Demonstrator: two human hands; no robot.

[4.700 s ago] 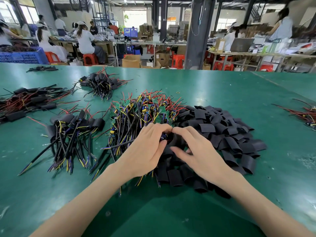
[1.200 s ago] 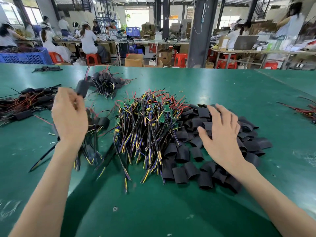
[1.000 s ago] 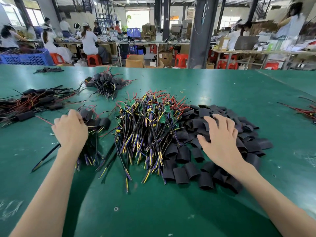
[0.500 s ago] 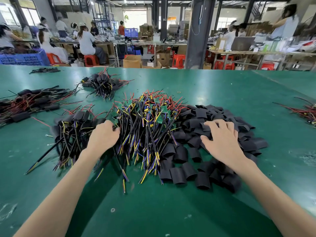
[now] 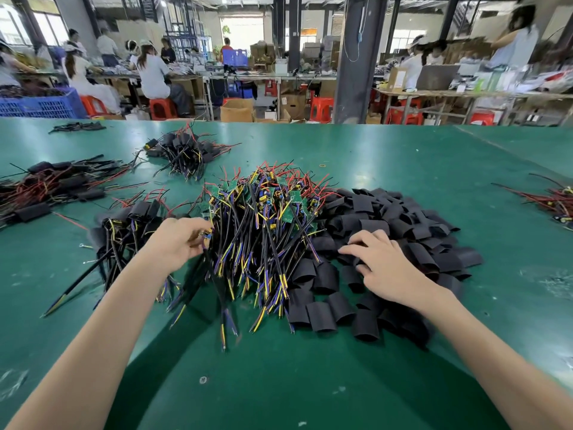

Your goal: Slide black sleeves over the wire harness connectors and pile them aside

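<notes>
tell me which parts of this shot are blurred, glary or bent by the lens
Head view: black sleeves and right hand are sharp; head view: left hand and the wire harness it grips smear with motion, as does the person top right; head view: pale sheen on the far green table, shadow near its front; head view: wide-angle lens leans the pillar.

Near: bare table (image 5: 279,383) between my forearms; open up to the piles' front edge
Centre: harnesses (image 5: 257,237) heaped high, wire ends fanning toward me; they block a straight pass from hand to hand
Left: my left hand (image 5: 176,243) pinches at the heap's edge; the sleeved pile (image 5: 130,225) crowds just beside it
Right: sleeves (image 5: 397,225) spread wide under my right hand (image 5: 387,262); green beyond, until the red wires (image 5: 555,203)
Far: open table behind the heap
</notes>
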